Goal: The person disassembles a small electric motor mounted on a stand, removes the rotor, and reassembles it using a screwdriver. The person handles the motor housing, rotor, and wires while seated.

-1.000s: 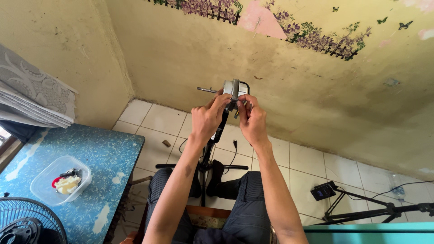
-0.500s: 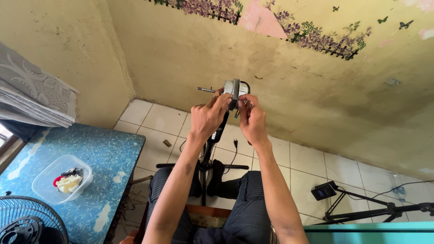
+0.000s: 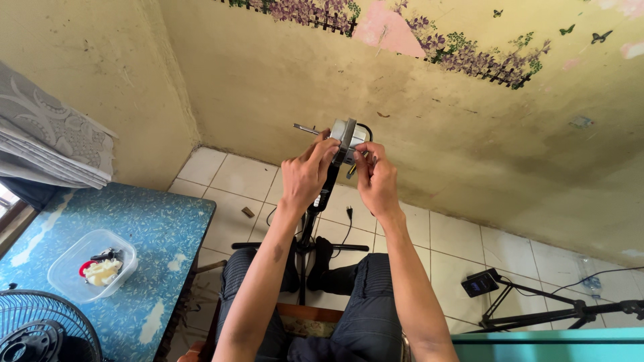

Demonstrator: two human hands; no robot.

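Stained yellow wall (image 3: 469, 134), white tile floor (image 3: 463, 248), blue table (image 3: 154, 228) left

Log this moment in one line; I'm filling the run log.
left hand: on fan motor | right hand: at motor's back | motor: atop stand

Single head-worn view: looks steeply down from close above, facing the stained yellow wall (image 3: 282, 87) and white tiled floor (image 3: 463, 248).

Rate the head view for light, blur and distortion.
Head view: even daylight, no glare; wide-angle lens bends the wall and floor lines; left hand, right hand and the fan motor look sharp; soft shadows under the blue table.
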